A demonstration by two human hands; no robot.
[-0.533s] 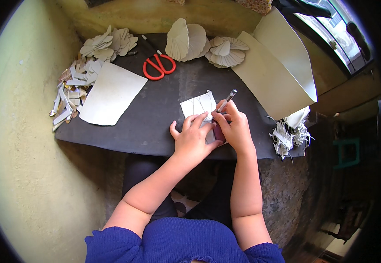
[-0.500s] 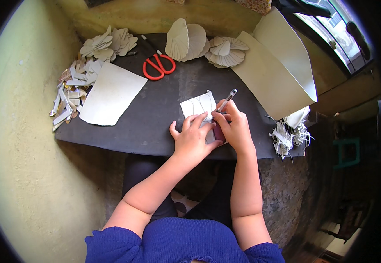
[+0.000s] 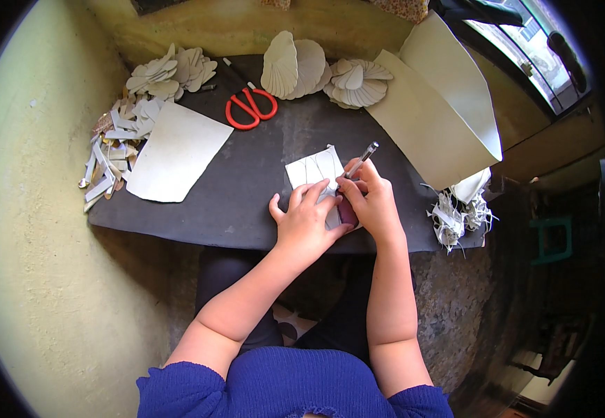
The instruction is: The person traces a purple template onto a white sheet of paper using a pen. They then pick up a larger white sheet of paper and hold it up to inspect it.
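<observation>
A small white sheet [image 3: 311, 166] with curved lines drawn on it lies near the front of the dark table. My left hand [image 3: 304, 221] rests on it, fingers spread, pressing down. Between my two hands a maroon flat piece [image 3: 347, 212] shows on the sheet, partly covered, so its full shape is hidden. My right hand [image 3: 375, 205] grips a pen [image 3: 364, 157], which leans up and to the right. The pen's tip is hidden behind my fingers beside the maroon piece.
Red-handled scissors [image 3: 252, 111] lie toward the back of the dark table [image 3: 247, 174]. A white sheet [image 3: 177, 153], cut scraps [image 3: 111, 160] and petal-shaped pieces [image 3: 170, 73] occupy the left. Ribbed shell-shaped pieces [image 3: 281, 66], a large folded sheet [image 3: 435, 118] and shredded trimmings [image 3: 456, 216] are back and right.
</observation>
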